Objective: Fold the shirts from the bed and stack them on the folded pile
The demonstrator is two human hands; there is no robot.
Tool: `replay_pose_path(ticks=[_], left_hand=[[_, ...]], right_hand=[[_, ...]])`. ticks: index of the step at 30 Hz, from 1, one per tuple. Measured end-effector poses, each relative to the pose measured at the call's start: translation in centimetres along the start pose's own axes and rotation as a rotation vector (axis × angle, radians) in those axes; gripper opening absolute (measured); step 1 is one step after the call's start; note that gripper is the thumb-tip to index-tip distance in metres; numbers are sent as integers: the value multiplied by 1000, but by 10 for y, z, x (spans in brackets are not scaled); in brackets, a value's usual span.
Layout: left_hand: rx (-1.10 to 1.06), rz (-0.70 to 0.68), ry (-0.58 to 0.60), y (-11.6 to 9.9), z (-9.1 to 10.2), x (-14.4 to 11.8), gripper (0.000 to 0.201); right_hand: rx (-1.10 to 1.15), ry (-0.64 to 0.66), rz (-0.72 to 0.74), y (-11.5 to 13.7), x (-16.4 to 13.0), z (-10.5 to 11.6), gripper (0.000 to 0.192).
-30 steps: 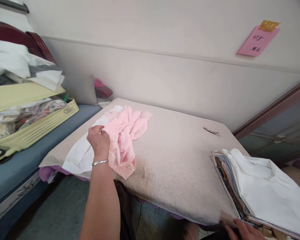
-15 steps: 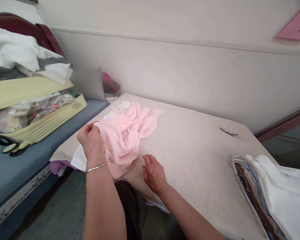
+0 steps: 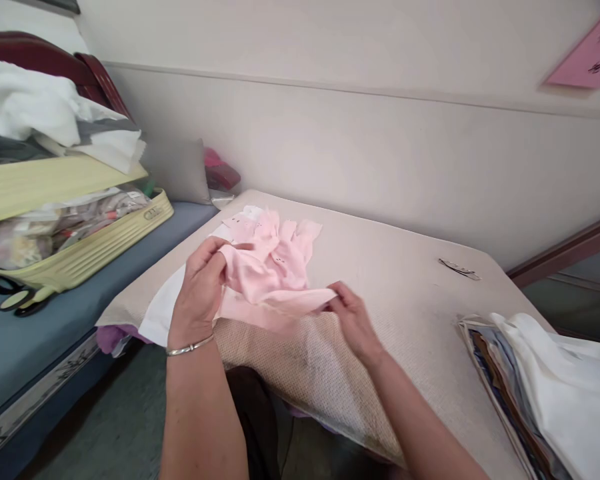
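Left hand [image 3: 200, 293] and right hand [image 3: 353, 319] pinch the thin pink eyelet fabric piece [image 3: 270, 277] at frame centre; fingers closed, keep its edge taut and level

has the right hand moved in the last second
Yes. The right hand went from the stack of white cloth at the table's right edge leftward across the table to the pink cloth, which its fingers now pinch.

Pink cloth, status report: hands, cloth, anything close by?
Left hand and right hand both pinch the pink cloth, stretched between them above the table. White cloth underneath. Nothing blocking.
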State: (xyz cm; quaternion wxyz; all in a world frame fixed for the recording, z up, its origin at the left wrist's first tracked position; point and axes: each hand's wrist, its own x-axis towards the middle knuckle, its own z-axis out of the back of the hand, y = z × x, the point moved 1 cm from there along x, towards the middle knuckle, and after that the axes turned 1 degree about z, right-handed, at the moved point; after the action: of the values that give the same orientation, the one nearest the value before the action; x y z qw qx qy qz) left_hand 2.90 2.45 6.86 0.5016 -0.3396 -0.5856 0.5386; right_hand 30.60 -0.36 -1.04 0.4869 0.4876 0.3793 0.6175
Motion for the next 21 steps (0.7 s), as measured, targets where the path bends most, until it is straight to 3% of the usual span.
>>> replay_pose_path(ticks=[2,4,6,7,10,13,17,21], left_hand=[[-116,-5,173,-19,-10,-14,16],[-191,-43,210,-28,-17,-21,20],[-172,-56,184,-23,-20,-17,23],[-97,-36,158,-15,-19,-11,24],[434,115,23,20,-11,11,25],[933,306,-15,53,2,28,22],[1060,364,0,70,10,32,14],[1083,293,-60,73,9,31,15]], right_hand=[[-58,-69,28,29,-3,55,12],[-107,-225,80,56,-2,98,11],[-180,-332,99,72,7,120,13],[-224,-318,87,75,14,124,15],[-373,-70,-46,58,35,119,22],[-522,5,-158,21,39,112,21],[-512,50,-185,-18,19,104,18],[-589,85,-157,-28,7,78,19]])
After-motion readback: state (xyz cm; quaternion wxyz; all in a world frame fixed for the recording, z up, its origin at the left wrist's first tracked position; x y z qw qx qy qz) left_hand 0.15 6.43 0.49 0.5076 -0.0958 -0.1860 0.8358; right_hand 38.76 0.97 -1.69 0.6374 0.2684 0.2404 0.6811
